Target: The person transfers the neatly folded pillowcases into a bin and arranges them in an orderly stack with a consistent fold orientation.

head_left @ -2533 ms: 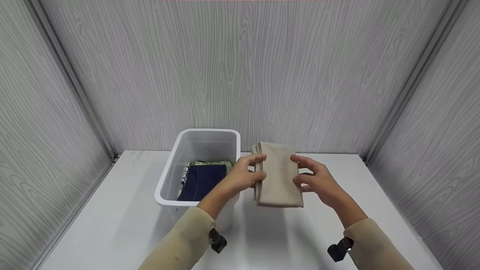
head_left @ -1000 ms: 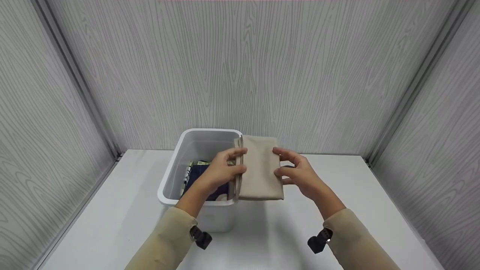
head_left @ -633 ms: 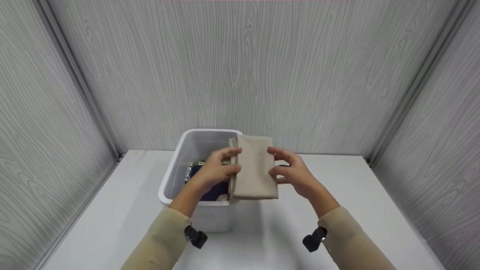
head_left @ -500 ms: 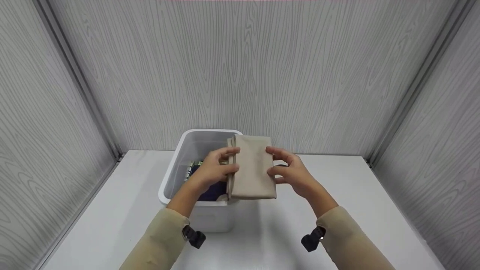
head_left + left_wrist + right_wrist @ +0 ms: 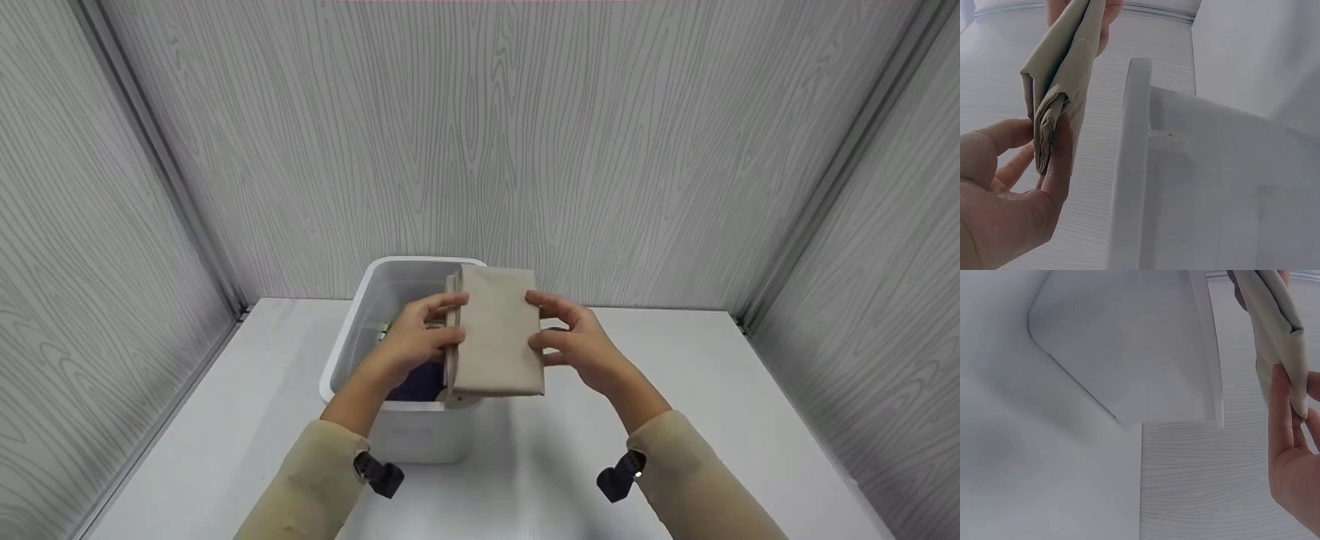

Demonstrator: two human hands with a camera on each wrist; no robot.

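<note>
Both hands hold a folded beige cloth (image 5: 499, 330) up above the right rim of a white plastic bin (image 5: 420, 435). On its left side, my left hand (image 5: 409, 337) pinches the layered edge between thumb and fingers; the left wrist view shows that hand (image 5: 1022, 208) gripping several folds. My right hand (image 5: 589, 345) pinches the opposite edge, and in the right wrist view this hand (image 5: 1297, 472) has fingers on both faces of the cloth (image 5: 1278, 343). Inside the bin lies dark blue folded fabric (image 5: 416, 384), partly hidden by the left hand and the cloth.
The bin stands left of centre on a white table (image 5: 660, 427). A grey wood-grain panel (image 5: 480, 135) rises behind the table, with similar panels at left and right. Small black cameras (image 5: 379, 474) are strapped at both wrists.
Both hands have carried the beige cloth leftward, from right of the bin to over its right rim, more slowly of late. The cloth now covers more of the bin's opening. Both grips look unchanged.
</note>
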